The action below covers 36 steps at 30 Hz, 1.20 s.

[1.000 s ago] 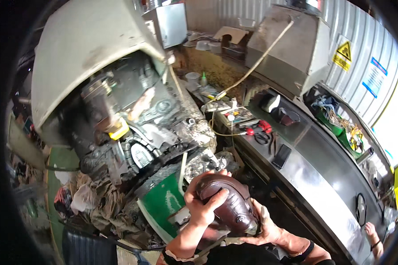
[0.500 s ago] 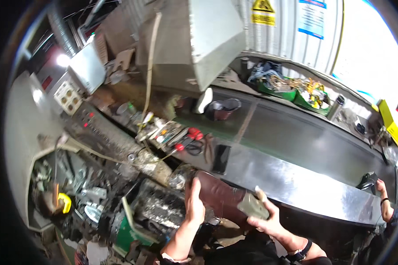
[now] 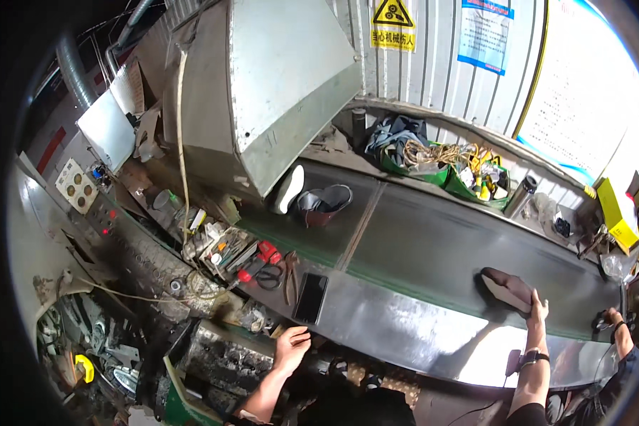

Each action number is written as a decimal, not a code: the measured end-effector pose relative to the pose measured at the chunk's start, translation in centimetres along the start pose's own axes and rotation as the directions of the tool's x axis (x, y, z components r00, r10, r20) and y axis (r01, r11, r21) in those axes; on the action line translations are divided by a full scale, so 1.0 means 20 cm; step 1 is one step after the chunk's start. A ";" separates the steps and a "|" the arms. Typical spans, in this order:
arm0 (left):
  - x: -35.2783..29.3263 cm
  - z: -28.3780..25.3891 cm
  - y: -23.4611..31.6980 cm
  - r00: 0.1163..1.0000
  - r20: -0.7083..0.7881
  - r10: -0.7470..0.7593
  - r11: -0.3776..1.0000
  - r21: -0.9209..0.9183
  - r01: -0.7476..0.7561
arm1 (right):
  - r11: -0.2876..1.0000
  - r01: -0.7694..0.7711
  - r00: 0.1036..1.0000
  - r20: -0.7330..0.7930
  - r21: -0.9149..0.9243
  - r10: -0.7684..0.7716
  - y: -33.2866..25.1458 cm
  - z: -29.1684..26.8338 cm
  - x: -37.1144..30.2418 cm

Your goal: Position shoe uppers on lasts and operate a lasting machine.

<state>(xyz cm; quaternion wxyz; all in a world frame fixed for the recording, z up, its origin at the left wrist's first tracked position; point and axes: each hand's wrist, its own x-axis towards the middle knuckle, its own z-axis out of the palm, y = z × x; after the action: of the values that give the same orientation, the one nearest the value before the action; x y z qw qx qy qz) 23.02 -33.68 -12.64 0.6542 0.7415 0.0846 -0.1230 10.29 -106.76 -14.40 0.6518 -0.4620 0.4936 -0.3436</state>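
Observation:
Out over the dark conveyor belt (image 3: pixel 433 241), my right hand (image 3: pixel 538 309) grips one end of a dark reddish-brown shoe (image 3: pixel 512 285). The shoe lies tilted on its side at the belt, its pale grey-beige bottom partly showing. Loosely curled and seemingly empty, my left hand (image 3: pixel 292 348) hovers near the front edge of the metal ledge. Just beyond it a black phone (image 3: pixel 310 299) rests on that ledge. Pliers (image 3: pixel 290 275) and black-handled scissors (image 3: pixel 268 277) lie to the phone's left.
Another brown shoe piece (image 3: pixel 324 204) and a white sole-shaped thing (image 3: pixel 289 189) sit on the belt by a grey metal hood (image 3: pixel 291 106). Green bins (image 3: pixel 414 167) line the far shelf. At far right a co-worker's hand (image 3: pixel 621 334) reaches a black item. Scrap-filled machinery (image 3: pixel 99 348) stands left.
My right hand has carried the brown shoe from in front of me to the right, onto the belt. My left hand has let go of it and moved slightly left. The view has shifted.

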 end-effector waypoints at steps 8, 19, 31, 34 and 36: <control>0.98 0.23 0.17 0.973 0.100 0.208 0.926 0.300 -0.229 | 0.926 0.248 0.933 0.327 -0.284 -0.149 0.42 -0.04 -0.52; 2.08 0.57 0.67 0.799 0.602 -0.004 0.094 0.795 -0.599 | 0.940 0.030 0.804 0.567 -0.340 0.179 0.41 0.86 -1.47; 2.69 0.07 0.49 0.300 0.375 0.877 -0.288 0.911 -0.296 | 0.669 -0.736 0.636 0.450 0.109 0.626 0.54 1.05 -1.58; 2.83 -0.20 0.28 0.937 -0.023 0.349 0.420 0.898 -0.135 | 0.693 -0.700 0.695 0.394 0.175 0.602 0.54 0.87 -1.58; 2.86 -0.25 0.18 0.957 -0.052 0.284 0.419 0.905 -0.075 | 0.704 -0.677 0.719 0.397 0.215 0.570 0.54 0.76 -1.58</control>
<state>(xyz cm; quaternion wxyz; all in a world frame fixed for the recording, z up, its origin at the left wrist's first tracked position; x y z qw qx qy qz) 79.04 -31.33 -25.33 0.1603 0.9870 -0.0093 -0.0041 16.16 -70.53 -12.99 0.8671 -0.1897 0.4482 -0.1060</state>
